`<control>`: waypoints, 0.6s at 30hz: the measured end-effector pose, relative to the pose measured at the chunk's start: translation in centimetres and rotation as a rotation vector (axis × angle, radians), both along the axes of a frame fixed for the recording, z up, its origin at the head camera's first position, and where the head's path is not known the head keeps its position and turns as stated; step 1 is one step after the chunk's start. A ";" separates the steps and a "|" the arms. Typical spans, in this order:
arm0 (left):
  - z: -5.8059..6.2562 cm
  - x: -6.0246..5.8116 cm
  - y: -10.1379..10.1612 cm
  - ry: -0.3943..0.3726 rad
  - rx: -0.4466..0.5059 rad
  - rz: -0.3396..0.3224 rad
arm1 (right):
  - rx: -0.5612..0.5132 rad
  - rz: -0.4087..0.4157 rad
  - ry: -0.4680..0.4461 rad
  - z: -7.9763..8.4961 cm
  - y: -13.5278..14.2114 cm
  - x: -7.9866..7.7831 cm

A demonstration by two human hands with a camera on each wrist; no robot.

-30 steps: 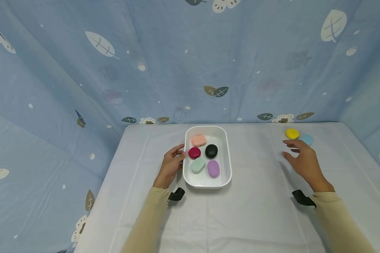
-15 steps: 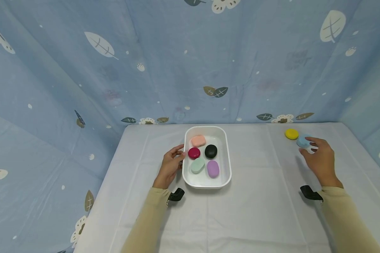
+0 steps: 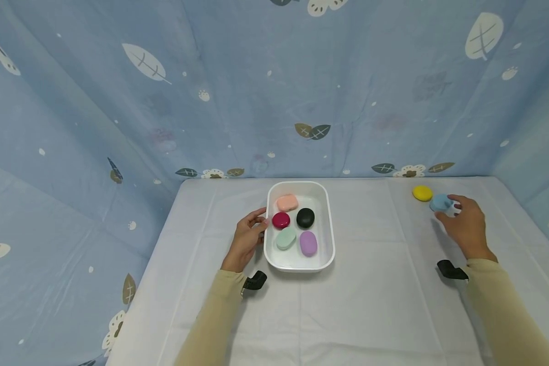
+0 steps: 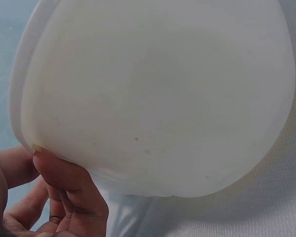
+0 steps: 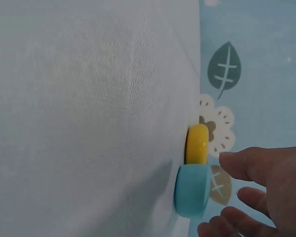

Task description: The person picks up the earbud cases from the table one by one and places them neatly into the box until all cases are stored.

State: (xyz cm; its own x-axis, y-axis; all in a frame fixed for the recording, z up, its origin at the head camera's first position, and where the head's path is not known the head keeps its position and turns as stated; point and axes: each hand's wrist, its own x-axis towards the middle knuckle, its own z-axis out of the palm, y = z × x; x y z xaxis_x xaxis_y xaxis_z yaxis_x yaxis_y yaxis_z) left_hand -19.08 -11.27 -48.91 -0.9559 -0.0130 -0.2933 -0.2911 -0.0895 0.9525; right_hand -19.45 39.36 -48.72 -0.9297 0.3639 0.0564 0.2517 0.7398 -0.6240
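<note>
A white tray [image 3: 299, 263] holds several soap bars: peach [image 3: 287, 203], dark red [image 3: 281, 220], black [image 3: 305, 218], mint green [image 3: 285, 238] and purple [image 3: 308, 243]. My left hand [image 3: 247, 239] grips the tray's left side; the left wrist view shows thumb and finger at its rim, with the soaps hidden. On the far right of the table lies a light blue soap [image 3: 439, 203], touching or very near a yellow soap [image 3: 423, 193]. Beside the blue soap hovers my right hand [image 3: 466, 226], fingers loosely bent; in the right wrist view it stands apart from the blue soap [image 5: 192, 190].
White cloth [image 3: 370, 300] covers the table. A blue patterned curtain [image 3: 256, 91] hangs along the back edge and both sides. Black wrist straps [image 3: 452, 270] show at the cuffs.
My right hand has moved right, from in front of the yellow soap to beside the blue one, uncovering more of it. The left hand and tray have stayed put.
</note>
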 end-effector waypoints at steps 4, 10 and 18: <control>-0.1 -0.1 0.0 -0.005 0.005 0.000 | -0.002 0.003 -0.031 -0.3 0.1 -0.6; -0.1 -0.2 0.0 0.004 0.011 -0.010 | 0.005 0.027 -0.058 -0.4 0.1 -1.0; -0.2 -0.2 -0.1 0.013 0.011 -0.011 | 0.027 0.045 -0.068 -0.3 0.0 -1.7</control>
State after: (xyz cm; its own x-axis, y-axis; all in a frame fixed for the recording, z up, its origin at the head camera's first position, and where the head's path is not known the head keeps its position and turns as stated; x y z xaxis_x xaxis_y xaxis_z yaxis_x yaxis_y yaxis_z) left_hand -19.25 -11.39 -49.07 -0.9596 0.0012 -0.2812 -0.2800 -0.0969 0.9551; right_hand -21.15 39.36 -48.99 -0.9470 0.3213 0.0013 0.2596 0.7674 -0.5863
